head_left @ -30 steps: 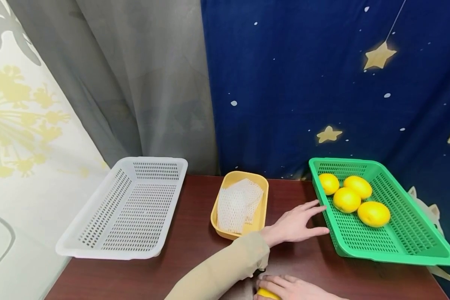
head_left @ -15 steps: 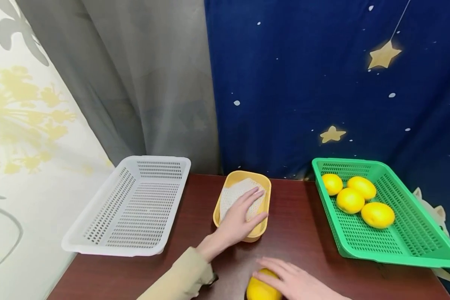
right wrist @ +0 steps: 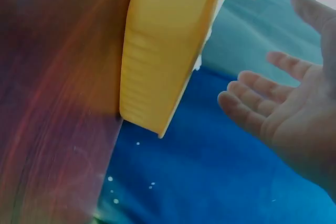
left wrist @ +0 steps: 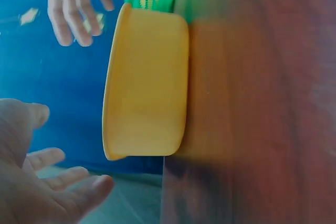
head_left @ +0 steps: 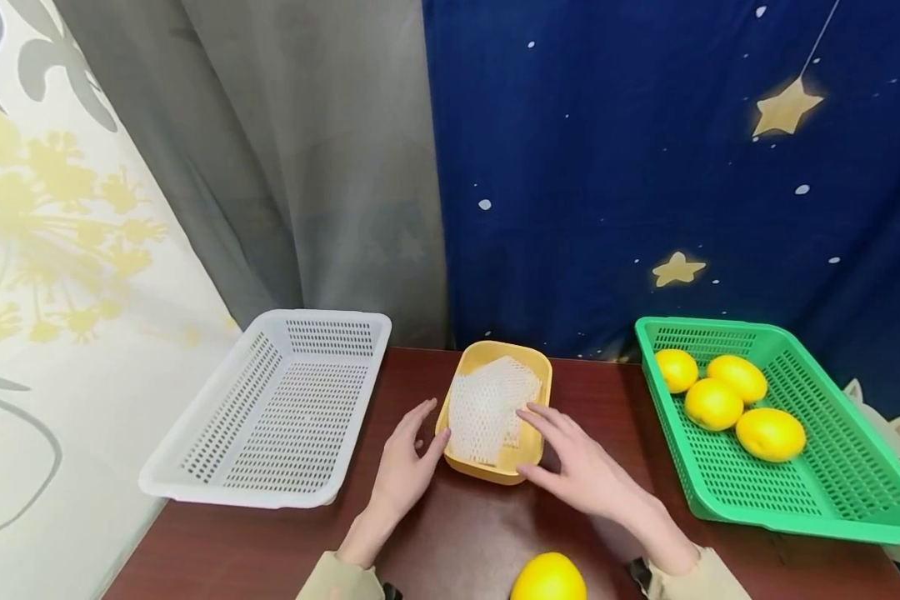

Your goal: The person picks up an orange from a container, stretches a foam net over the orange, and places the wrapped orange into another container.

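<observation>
A small yellow plastic basket [head_left: 521,460] stands mid-table, with white foam fruit nets [head_left: 483,417] lying flat inside. My left hand [head_left: 405,471] is at its left side, fingers spread and holding nothing. On the other side my right hand [head_left: 581,467] hovers by the right rim, fingers relaxed and apart. Both wrist views show a gap between palm and basket wall, the left hand [left wrist: 47,177] and the right hand [right wrist: 283,98] being loosely spread. A lemon-like yellow fruit [head_left: 549,579] rests on the table close to the front edge of the head view.
A white slotted basket [head_left: 292,425] sits at the left of the dark red-brown table [head_left: 465,533]. To the right, a green slotted basket [head_left: 765,492] contains several yellow fruits [head_left: 770,434]. Grey and blue curtains [head_left: 570,167] hang behind the table.
My left hand has moved from the green basket across the yellow basket to its left side. The right hand has let go of the yellow fruit and moved up to the yellow basket.
</observation>
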A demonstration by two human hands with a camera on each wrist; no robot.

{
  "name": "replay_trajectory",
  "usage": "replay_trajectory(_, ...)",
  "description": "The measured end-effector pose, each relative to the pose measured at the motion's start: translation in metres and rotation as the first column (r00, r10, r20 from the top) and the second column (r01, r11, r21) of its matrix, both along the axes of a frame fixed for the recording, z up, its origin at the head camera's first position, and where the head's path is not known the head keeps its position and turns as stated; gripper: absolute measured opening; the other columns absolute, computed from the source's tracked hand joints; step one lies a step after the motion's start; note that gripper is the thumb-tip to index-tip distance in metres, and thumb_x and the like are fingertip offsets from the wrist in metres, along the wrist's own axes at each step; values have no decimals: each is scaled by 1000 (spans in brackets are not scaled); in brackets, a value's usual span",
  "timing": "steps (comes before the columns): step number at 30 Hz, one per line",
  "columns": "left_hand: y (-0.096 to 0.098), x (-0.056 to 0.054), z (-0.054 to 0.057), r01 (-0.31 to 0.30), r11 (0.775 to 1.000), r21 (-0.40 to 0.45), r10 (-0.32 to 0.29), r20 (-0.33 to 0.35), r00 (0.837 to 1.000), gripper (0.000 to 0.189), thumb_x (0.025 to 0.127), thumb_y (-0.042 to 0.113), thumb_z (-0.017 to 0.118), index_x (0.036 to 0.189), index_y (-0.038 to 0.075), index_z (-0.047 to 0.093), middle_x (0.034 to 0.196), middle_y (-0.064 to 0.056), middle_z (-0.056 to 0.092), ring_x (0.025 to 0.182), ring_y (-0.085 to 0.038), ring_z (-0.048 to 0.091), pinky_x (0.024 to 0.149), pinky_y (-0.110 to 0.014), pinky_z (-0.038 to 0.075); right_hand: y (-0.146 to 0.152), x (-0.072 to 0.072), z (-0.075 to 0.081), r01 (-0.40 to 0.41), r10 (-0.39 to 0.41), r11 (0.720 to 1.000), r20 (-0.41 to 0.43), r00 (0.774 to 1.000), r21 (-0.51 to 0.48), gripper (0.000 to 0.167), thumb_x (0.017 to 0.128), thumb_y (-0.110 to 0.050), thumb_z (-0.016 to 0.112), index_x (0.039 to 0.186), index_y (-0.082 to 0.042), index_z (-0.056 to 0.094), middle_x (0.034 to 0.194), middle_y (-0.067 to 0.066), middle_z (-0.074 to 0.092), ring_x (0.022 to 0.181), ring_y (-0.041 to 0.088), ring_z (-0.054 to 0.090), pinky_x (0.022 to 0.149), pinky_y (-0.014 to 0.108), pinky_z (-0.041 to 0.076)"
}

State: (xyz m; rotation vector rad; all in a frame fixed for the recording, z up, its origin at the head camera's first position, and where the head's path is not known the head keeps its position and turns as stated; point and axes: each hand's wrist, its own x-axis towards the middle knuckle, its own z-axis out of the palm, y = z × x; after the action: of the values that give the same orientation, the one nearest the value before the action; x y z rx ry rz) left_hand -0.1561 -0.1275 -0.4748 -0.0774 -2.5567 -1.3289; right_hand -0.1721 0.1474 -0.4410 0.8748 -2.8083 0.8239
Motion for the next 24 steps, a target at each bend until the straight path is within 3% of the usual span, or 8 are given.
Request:
replay_trajectory(4, 2, -16, -6, -28, 995, 98, 21, 67, 998, 51, 105, 26, 65, 151, 7, 55, 152, -20, 60, 136, -40, 62, 100, -52, 60, -10, -29, -9, 28, -26, 999, 49, 998, -33, 69, 94, -39, 77, 153, -14, 53, 157, 14, 55, 144, 36, 54, 116, 57, 49)
replay_trajectory(8, 4, -22, -15, -38, 987, 155, 20, 116, 993, 49, 106, 23, 63, 150, 2, 55, 146, -23, 64, 127, -37, 69, 100, -48, 61, -20, -47, -18, 37, -36, 999, 88, 996, -14, 71, 95, -39, 77, 155, -13, 50, 157, 15, 54, 144, 35, 53, 118, 54, 48)
replay_trajectory(17, 1, -16, -32, -17, 978, 208, -14, 147, 989, 43, 107, 21, 59, 144, -3, 59, 132, -22, 73, 114, -31, 76, 93, -37, 63, -46, -62, -31, 98, -94, 995, 140, 986, -20, 74, 92, -34, 80, 154, -8, 51, 152, 16, 59, 140, 35, 58, 117, 54, 49)
replay_trajectory(20, -1, -13, -34, -31, 975, 220, -9, 175, 985, 40, 108, 18, 58, 142, -3, 61, 129, -22, 73, 113, -30, 77, 92, -36, 63, -55, -66, -35, 98, -90, 995, 187, 978, -34, 76, 92, -32, 80, 155, -4, 48, 153, 19, 59, 142, 37, 57, 120, 54, 46)
replay_trajectory(24, 1, -19, -32, -18, 969, 245, -24, 164, 986, 40, 108, 18, 57, 142, -5, 60, 129, -24, 73, 115, -33, 76, 93, -39, 63, -60, -75, -33, 129, -112, 989, 198, 974, -74, 78, 90, -26, 83, 154, -2, 47, 145, 21, 65, 130, 35, 66, 112, 52, 53)
